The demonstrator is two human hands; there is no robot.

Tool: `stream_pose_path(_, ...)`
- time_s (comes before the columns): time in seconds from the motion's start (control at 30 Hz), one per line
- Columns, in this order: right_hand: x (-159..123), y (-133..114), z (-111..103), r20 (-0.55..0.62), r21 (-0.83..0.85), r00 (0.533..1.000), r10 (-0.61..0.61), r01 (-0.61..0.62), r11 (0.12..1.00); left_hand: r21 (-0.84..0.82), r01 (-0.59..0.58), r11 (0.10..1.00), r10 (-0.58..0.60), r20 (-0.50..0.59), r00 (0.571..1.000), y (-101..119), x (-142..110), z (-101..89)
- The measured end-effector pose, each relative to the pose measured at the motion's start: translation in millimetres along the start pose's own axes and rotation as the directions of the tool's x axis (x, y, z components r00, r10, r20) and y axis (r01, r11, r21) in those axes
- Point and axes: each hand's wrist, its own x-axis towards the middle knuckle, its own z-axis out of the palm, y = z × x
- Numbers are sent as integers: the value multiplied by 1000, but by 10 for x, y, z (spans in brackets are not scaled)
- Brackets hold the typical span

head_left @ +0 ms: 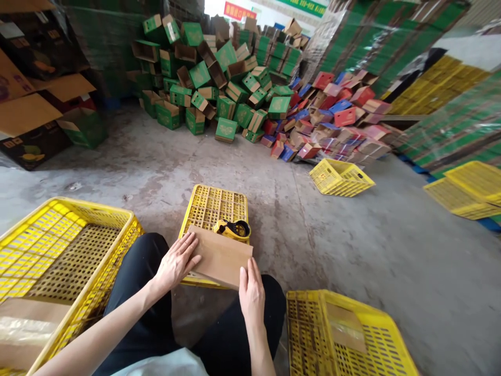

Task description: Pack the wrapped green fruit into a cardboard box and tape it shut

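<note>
Both hands pressed flat, fingers spread, on the brown cardboard box point(221, 257): left hand point(177, 262), right hand point(251, 293); the tape dispenser point(234, 229) lay just beyond the fingertips, so steady pressure seemed wise.

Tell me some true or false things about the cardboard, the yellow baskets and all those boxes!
1. Both hands rest on a flat brown cardboard piece. True: left hand, right hand.
2. The cardboard lies on an upturned yellow crate. True.
3. The tape dispenser is in the right hand. False: it sits on the crate, beyond the cardboard.
4. The pile of green boxes is stacked neatly. False: they are tumbled in a heap.
5. The tipped yellow crate lies near red and blue boxes. True.
</note>
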Motion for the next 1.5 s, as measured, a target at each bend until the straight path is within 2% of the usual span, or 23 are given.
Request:
stream_pose_path(0.17,189,10,49,18,40,998,54,-55,998,-43,-33,999,32,-21,999,28,65,51)
stream_pose_path(0.37,177,-109,120,70,-164,997,29,-17,986,-25,-24,999,23,-31,999,56,29,107)
stream_pose_path(0.43,146,-213,154,75,-230,997,-7,24,973,8,-24,1000,24,-32,999,70,14,124)
stream_pose_path(0.53,113,-429,245,119,-243,989,-86,113,963,40,-23,999,24,-24,999,84,6,141)
stream_pose_path(0.73,132,-968,518,214,-138,944,-252,285,949,105,31,994,-33,15,999,92,9,155)
stream_pose_path(0.87,179,-1132,519,270,-87,917,-295,329,940,122,58,991,-65,52,997,102,10,119)
stream_pose_path(0.97,186,-1034,375,295,-103,910,-293,335,937,121,59,991,-67,67,995,111,16,77)
stream_pose_path(1.07,142,-777,207,273,-159,931,-244,293,943,106,50,993,-58,68,996,112,19,49)
stream_pose_path(1.23,14,-233,64,154,-214,986,-67,99,972,102,42,994,-49,67,997,103,6,40)
stream_pose_path(1.33,-24,-8,85,67,-110,996,54,-47,993,133,29,991,-37,63,997,131,16,62)
stream_pose_path(1.5,-26,80,193,84,131,987,135,-145,981,167,31,985,-38,36,999,316,110,161)
